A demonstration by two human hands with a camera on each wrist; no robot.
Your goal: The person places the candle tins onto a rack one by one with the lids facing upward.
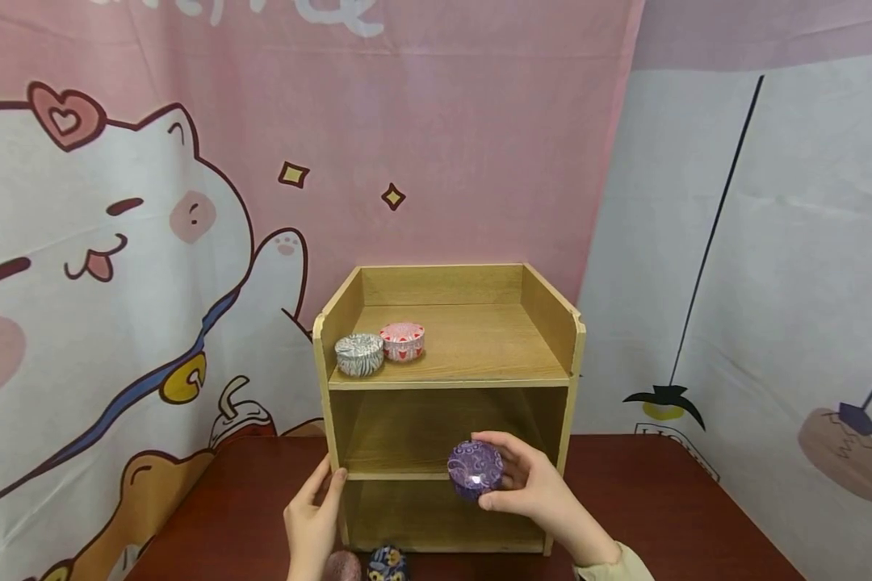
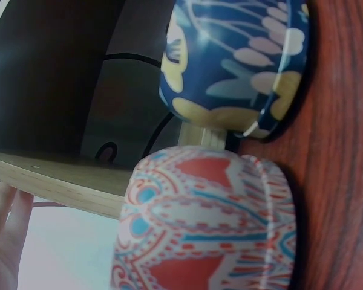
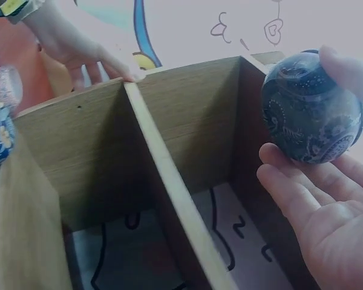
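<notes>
Hovering: purple tin [image 1: 472,466], near side of wooden shelf unit [image 1: 552,323], mid-height.
Right hand [image 1: 534,488]: fingers gripping purple tin.
Left hand [image 1: 311,512]: fingers fairly straight, touching unit's left side.
Top shelf [image 1: 487,343]: striped tin [image 1: 359,357] left, heart-patterned tin [image 1: 403,343] just right.
Tabletop [image 1: 668,516]: red-patterned tin [image 2: 199,223], blue floral tin [image 1: 388,563], both near.

Before me hangs a pink fabric backdrop [image 1: 480,145] with white painted-looking lettering [image 1: 341,12] cut off at the top. To my left it bears a large white cartoon cat [image 1: 145,258] wearing a red-outlined pink heart [image 1: 67,117], a blue collar band [image 1: 116,401] and a round yellow bell [image 1: 184,381]. To my right, a pale grey-white cloth panel [image 1: 668,242] shows a printed black-and-yellow hanging lamp [image 1: 664,395] and a brownish-pink bulb [image 1: 843,456]. Below me spreads a dark red wood-grain tabletop [image 1: 647,500].
</notes>
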